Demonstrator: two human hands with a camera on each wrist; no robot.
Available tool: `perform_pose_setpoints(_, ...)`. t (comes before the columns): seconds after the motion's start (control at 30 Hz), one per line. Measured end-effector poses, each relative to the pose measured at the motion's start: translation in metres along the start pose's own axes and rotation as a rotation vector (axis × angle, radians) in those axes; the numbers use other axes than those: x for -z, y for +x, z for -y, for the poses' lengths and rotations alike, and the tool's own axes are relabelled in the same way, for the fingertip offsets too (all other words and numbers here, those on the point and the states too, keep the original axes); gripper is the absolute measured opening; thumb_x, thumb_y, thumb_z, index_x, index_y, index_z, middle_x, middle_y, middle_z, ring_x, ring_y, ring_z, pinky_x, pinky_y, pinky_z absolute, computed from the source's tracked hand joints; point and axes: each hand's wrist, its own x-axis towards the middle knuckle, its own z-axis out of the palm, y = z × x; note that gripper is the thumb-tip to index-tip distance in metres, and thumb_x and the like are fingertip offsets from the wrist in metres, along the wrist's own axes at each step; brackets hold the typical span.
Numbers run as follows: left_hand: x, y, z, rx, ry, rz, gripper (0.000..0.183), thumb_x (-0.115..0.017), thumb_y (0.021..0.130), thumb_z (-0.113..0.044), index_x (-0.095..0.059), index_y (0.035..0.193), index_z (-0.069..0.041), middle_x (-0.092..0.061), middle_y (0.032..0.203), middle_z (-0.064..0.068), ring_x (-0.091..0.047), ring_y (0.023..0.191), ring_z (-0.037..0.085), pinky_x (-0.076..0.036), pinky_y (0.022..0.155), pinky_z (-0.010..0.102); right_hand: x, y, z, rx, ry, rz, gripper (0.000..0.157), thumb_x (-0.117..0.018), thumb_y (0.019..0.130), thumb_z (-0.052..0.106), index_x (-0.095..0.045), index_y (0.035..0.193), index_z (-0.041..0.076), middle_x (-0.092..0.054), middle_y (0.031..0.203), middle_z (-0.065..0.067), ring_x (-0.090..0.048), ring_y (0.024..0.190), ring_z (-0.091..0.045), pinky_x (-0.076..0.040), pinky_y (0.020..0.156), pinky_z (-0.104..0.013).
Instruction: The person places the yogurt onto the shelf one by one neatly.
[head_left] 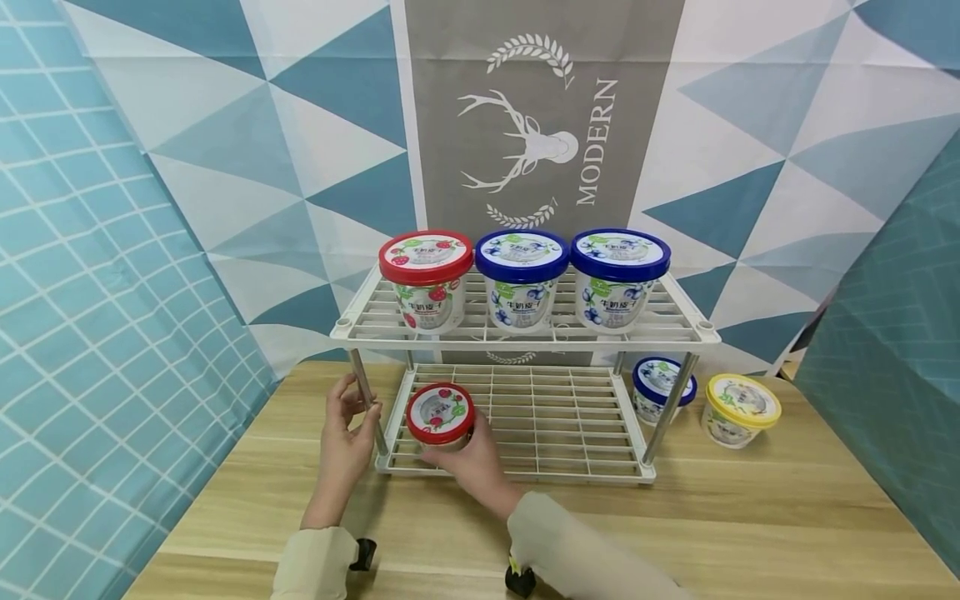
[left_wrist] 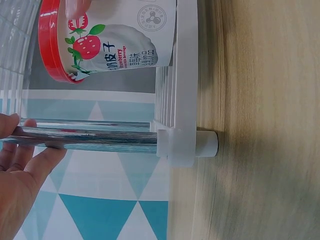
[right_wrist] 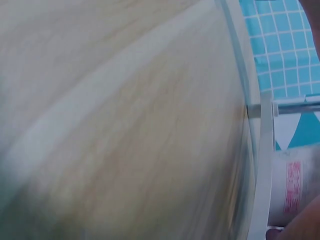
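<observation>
A two-tier white rack [head_left: 525, 478] with metal posts stands on the wooden table. At its front left corner my left hand [head_left: 348, 437] holds the metal post [left_wrist: 100, 139], thumb on one side and fingers on the other. On the left part of the lower shelf is a red-lidded strawberry tub [head_left: 441, 413], upright; its strawberry print shows in the left wrist view. My right hand [head_left: 472, 458] grips this tub around its side from the right. In the right wrist view only the tub's pale wall [right_wrist: 292, 187] and part of the hand show.
The upper shelf carries another red-lidded tub [head_left: 426, 283] and two blue-lidded blueberry tubs, one at its middle [head_left: 522, 279] and one further right [head_left: 619, 279]. Right of the rack stand a smaller blue-lidded tub [head_left: 660, 387], partly behind a post, and a yellow-lidded tub [head_left: 741, 408].
</observation>
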Motion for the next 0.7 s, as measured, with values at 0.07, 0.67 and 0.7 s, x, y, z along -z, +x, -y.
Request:
perform_pose_setpoints(0.07,0.000,0.000,0.000,-0.003,-0.006,-0.002,0.056,-0.058,0.089,0.003,-0.031,0.137,-0.008,-0.056,0.102,0.006,-0.055,0.092,0.006,-0.048,0.072,0.009,-0.004,0.000,0.000,0.022,0.001,-0.038,0.090,-0.085,0.066,0.030,-0.033,0.136,0.009,-0.049,0.129,-0.005,-0.049,0.119,-0.021,-0.045,0.100,-0.039)
perform_pose_setpoints(0.67,0.004,-0.002,-0.033,-0.009,0.022,0.008,0.050,-0.055,0.089,0.008,-0.031,0.132,0.000,-0.057,0.101,0.015,-0.053,0.090,0.002,-0.050,0.074,0.013,0.007,0.009,-0.003,-0.036,-0.103,0.025,0.083,-0.082,0.070,0.026,-0.034,0.136,0.006,-0.050,0.129,-0.011,-0.049,0.120,-0.028,-0.047,0.098,-0.046)
perform_pose_setpoints(0.7,0.004,-0.002,-0.033,-0.011,0.018,0.009,0.051,-0.055,0.088,0.009,-0.031,0.132,0.000,-0.056,0.101,0.015,-0.053,0.090,0.003,-0.049,0.074,0.012,0.010,0.010,-0.003,-0.050,-0.112,0.046,0.084,-0.082,0.071,0.027,-0.033,0.137,0.007,-0.049,0.130,-0.010,-0.048,0.121,-0.027,-0.046,0.099,-0.046)
